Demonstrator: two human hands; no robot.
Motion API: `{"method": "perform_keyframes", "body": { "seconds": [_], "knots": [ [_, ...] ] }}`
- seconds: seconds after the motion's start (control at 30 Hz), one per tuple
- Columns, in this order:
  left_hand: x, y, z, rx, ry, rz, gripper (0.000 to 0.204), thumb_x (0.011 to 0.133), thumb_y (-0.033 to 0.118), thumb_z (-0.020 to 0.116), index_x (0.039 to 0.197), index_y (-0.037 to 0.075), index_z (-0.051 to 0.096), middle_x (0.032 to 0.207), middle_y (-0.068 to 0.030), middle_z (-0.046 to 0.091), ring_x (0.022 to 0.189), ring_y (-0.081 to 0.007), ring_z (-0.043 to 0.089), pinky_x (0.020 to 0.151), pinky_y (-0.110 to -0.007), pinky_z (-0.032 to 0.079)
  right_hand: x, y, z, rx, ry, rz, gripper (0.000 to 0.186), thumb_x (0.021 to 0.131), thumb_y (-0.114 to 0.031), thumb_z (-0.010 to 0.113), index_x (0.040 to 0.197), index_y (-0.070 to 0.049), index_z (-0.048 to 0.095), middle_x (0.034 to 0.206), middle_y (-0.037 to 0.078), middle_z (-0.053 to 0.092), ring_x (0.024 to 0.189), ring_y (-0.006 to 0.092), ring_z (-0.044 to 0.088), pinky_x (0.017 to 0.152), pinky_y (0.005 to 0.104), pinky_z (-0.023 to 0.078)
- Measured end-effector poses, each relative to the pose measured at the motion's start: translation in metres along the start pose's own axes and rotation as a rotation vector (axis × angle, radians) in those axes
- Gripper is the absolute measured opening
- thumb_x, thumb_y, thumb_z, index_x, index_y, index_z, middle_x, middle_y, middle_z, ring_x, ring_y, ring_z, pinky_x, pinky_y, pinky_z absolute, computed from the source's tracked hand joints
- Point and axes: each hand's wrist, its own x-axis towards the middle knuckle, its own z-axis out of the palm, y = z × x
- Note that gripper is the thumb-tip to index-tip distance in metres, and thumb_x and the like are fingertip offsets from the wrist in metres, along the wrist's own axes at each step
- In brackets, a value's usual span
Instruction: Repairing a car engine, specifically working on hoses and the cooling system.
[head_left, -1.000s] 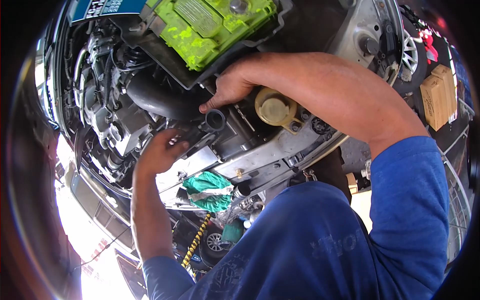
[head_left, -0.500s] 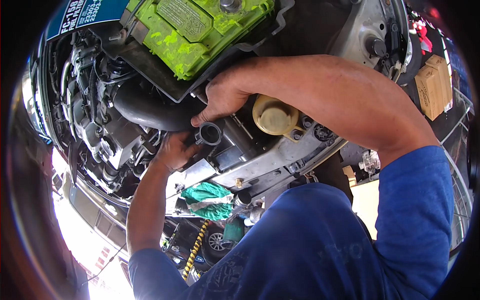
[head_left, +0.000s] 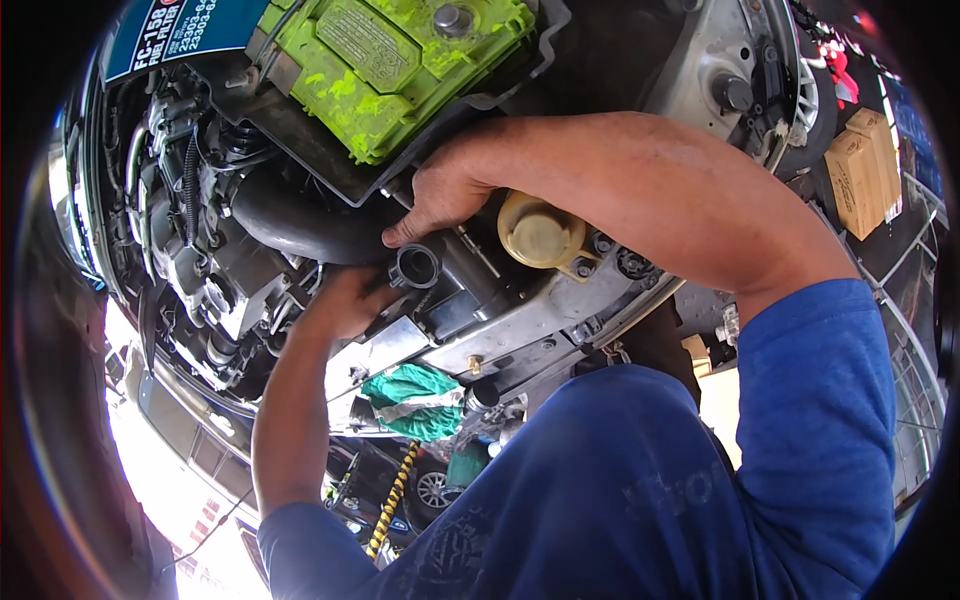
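Note:
A thick black radiator hose (head_left: pixel 295 225) curves across the engine bay toward the radiator's open filler neck (head_left: pixel 415 266). My right hand (head_left: pixel 447 198) grips the hose near its radiator end, thumb on top. Its other fingers are hidden on the far side, below the battery tray. From the near side my left hand (head_left: pixel 350 303) reaches in under the hose, beside the filler neck. One of its fingers points toward the neck; the rest are out of sight beneath the hose, so its grip does not show.
A bright green battery (head_left: pixel 385 75) sits in a black tray (head_left: pixel 330 170) just beyond my hands. To the right of the neck is a yellowed plastic reservoir (head_left: pixel 542 232). A green cloth (head_left: pixel 415 400) lies at the front panel. Cardboard boxes (head_left: pixel 860 175) stand at far right.
My left hand has slid slightly further under the hose, and less of its fingers shows. My right hand keeps its hold. The view has shifted a little.

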Motion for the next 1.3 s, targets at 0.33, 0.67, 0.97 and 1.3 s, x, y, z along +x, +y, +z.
{"method": "perform_keyframes", "body": {
  "seconds": [0.33,0.67,0.97,1.3],
  "knots": [
    [-0.015,0.019,-0.008,-0.113,-0.051,-0.097,0.032,0.084,0.026,0.061,0.101,0.000,0.062,0.096,-0.0239,0.061,0.092,-0.0369,0.059,0.082,-0.041,0.044,-0.006,-0.002,-0.001,0.021,0.017,0.007,0.087,0.077,-0.077,0.040,0.100,0.003,0.066,0.107,0.022,0.062,0.106,0.0321,0.055,0.093,0.0407,0.040],
    [0.013,-0.025,0.005,-0.055,-0.049,0.181,0.038,0.081,0.031,0.063,0.108,0.004,0.061,0.106,-0.0215,0.060,0.103,-0.0405,0.054,0.090,-0.044,0.042,-0.010,-0.009,-0.006,0.034,-0.002,0.007,0.080,0.079,-0.071,0.046,0.085,0.006,0.068,0.092,0.022,0.065,0.091,0.0311,0.061,0.084,0.0394,0.045],
    [0.034,-0.044,0.020,0.164,0.116,0.387,0.047,0.079,0.034,0.063,0.118,0.009,0.056,0.121,-0.0198,0.053,0.113,-0.0394,0.048,0.095,-0.046,0.039,-0.004,-0.006,-0.003,-0.010,0.046,-0.024,0.079,0.081,-0.068,0.045,0.085,0.008,0.067,0.091,0.024,0.065,0.091,0.0322,0.062,0.085,0.0390,0.046],
    [-0.003,0.001,-0.004,0.007,0.023,0.233,0.040,0.083,0.032,0.060,0.114,0.005,0.059,0.114,-0.0236,0.056,0.110,-0.0393,0.050,0.097,-0.042,0.038,-0.006,-0.007,-0.004,-0.029,-0.009,0.021,0.085,0.080,-0.073,0.039,0.093,0.007,0.067,0.104,0.025,0.062,0.103,0.0333,0.058,0.092,0.0397,0.042]
  ]
}}
